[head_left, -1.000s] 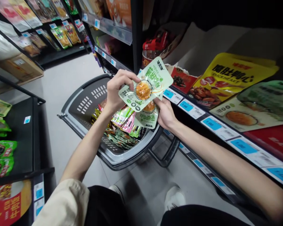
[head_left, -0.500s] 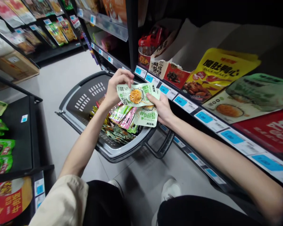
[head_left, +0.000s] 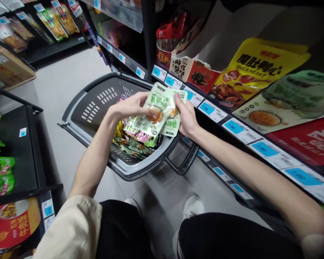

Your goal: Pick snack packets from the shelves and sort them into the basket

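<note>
Left hand (head_left: 128, 108): closed on the front packet (head_left: 158, 99), fingers laid across its face beside the round window showing orange contents, thumb hidden beneath.

Right hand (head_left: 187, 120): grasping the rear packet (head_left: 172, 126), thumb pressed on its upper edge, remaining fingers behind it and out of sight.

Both packets are pale green with a clear window. They overlap, the front one partly covering the rear, and are held at centre frame, directly above the right part of the basket.

The basket (head_left: 97, 108) is grey plastic with a perforated wall and sits on the floor at centre left. Its handle hangs down at the lower right of its rim. Loose packets (head_left: 136, 144) in green, pink and yellow lie piled inside, just below the hands.

To the right, a shelf edge runs diagonally and carries blue price labels (head_left: 233, 127). Above it, upper right, stands a yellow pouch (head_left: 256, 70). A white shoe (head_left: 193, 207) shows at lower centre.
</note>
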Demonstrator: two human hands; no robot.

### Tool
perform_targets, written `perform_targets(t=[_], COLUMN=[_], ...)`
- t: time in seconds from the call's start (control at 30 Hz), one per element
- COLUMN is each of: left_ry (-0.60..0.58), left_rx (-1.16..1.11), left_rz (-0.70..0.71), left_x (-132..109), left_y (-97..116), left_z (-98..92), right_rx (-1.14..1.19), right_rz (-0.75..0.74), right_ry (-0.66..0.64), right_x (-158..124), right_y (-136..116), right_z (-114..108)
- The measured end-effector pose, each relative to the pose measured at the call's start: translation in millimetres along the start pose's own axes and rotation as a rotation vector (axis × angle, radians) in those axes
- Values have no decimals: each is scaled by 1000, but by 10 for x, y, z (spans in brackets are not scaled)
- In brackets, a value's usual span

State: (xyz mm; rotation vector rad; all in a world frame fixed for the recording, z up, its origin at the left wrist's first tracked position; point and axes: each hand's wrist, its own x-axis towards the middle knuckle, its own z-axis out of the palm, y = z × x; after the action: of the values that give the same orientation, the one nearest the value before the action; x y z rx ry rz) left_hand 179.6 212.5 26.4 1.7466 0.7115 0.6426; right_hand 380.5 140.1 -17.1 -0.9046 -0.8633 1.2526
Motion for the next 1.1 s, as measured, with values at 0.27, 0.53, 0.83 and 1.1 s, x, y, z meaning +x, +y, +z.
perform_targets(t=[0.27,0.53,0.83,1.1], left_ry=[386,647,512,404], left_rx=[-104,-257,-343,-357], left_rz=[125,121,-67,-50], left_x=[-11,-7,-12,-3], left_y=[-163,-144,-207,-143], left_z=[-365,-397,-358,-202], right_rx=[108,104,168,115], right_rz=[-14,-177,-143,-105], right_ry=[99,118,189,85], right_x=[32,15,90,55], right_y=[-1,78,129,64], right_z=[3,-4,-91,-46])
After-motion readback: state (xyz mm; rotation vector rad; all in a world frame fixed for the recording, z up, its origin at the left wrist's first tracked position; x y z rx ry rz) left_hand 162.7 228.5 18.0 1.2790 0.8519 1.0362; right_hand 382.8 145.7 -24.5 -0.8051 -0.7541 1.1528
